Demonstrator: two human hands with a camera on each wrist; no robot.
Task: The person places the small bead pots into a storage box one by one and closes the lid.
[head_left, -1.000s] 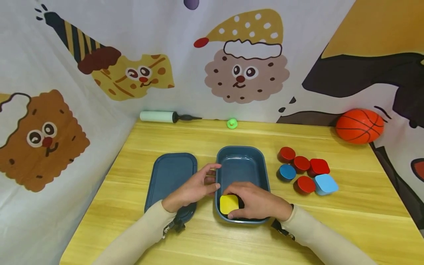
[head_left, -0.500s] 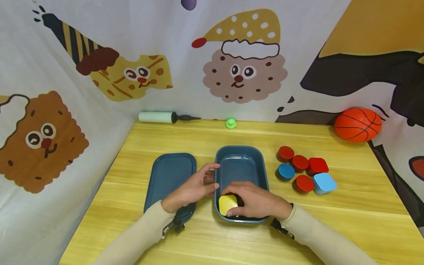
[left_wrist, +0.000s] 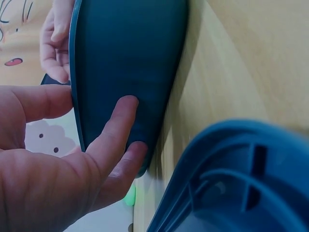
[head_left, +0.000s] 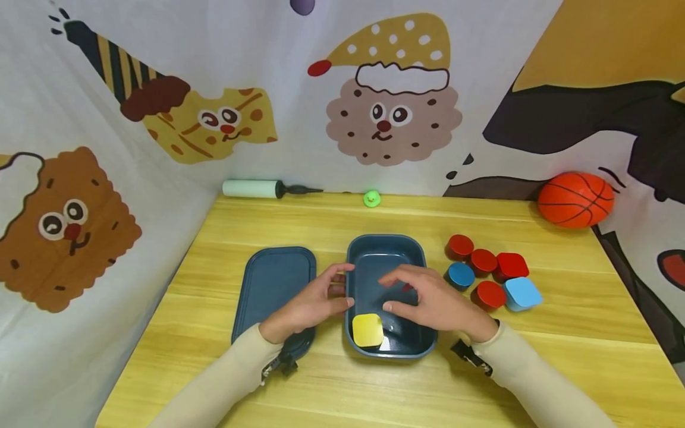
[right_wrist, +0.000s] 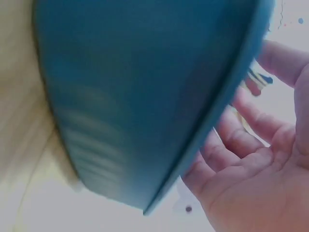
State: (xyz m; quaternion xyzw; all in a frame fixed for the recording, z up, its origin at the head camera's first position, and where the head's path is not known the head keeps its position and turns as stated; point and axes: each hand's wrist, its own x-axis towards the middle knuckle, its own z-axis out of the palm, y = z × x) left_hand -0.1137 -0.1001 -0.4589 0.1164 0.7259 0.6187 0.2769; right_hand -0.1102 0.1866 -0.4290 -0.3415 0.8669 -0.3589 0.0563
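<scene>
A dark blue rectangular box (head_left: 369,285) stands uncovered on the table. In its near left corner sits a yellow square-topped block (head_left: 367,330), and neither hand touches it. My left hand (head_left: 310,306) steadies the box from the left; in the left wrist view its fingertips (left_wrist: 126,104) rest against the outer wall (left_wrist: 130,53). Over the right half of the box hovers my right hand (head_left: 439,303), fingers and thumb spread apart, holding nothing. The right wrist view has that hand's palm (right_wrist: 256,188) beyond the box rim. Under my left forearm lies the matching blue lid (head_left: 278,285).
Right of the box stand several red blocks (head_left: 484,261), a round blue block (head_left: 460,276) and a light blue square one (head_left: 522,293). Along the back are a pale green pump (head_left: 251,188), a green toy duck (head_left: 371,198) and an orange basketball (head_left: 575,200).
The right hand has let go of the yellow block, leaving it in the box's near left corner, and has moved up and to the right. The left hand stays at the box wall.
</scene>
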